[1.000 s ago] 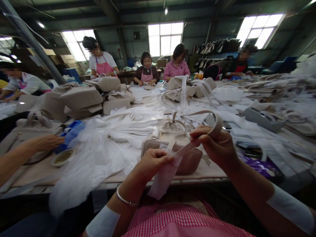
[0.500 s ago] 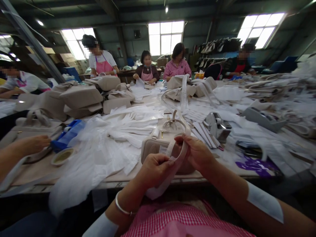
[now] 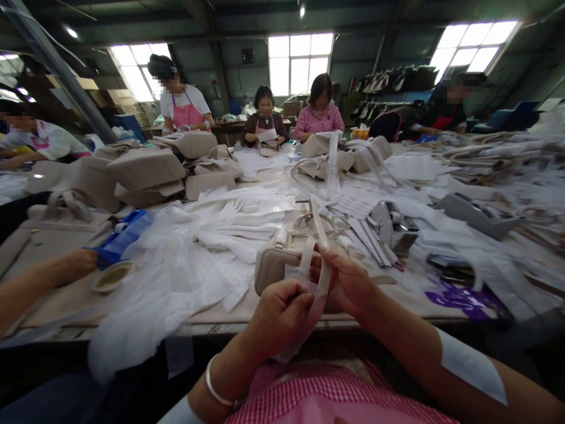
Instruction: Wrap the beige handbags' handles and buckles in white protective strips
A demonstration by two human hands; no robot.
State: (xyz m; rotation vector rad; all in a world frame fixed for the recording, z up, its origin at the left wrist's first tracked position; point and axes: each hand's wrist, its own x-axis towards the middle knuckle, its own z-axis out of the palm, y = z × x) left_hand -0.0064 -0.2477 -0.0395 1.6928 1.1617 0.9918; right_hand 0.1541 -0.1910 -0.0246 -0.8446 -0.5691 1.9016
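A beige handbag (image 3: 276, 264) stands on the table in front of me, its handle arching above it. My left hand (image 3: 279, 312) is closed, pinching the lower part of a beige strap (image 3: 321, 277) wrapped in white paper. My right hand (image 3: 348, 281) is closed on the same strap a little higher, close against the bag's front. The strap's free end rises above both hands over the bag.
White wrapping paper (image 3: 185, 265) covers the table's middle. A co-worker's hand (image 3: 73, 266) at the left is by a blue object (image 3: 123, 235) and a small dish (image 3: 111, 277). Stacked beige bags (image 3: 145, 174) lie far left. A grey tape dispenser (image 3: 391, 227) sits right. Several people work along the far side.
My right hand has drawn in from the upper right towards my left hand, and the strap's loop has closed up between them. The co-worker's hand has pulled back leftward.
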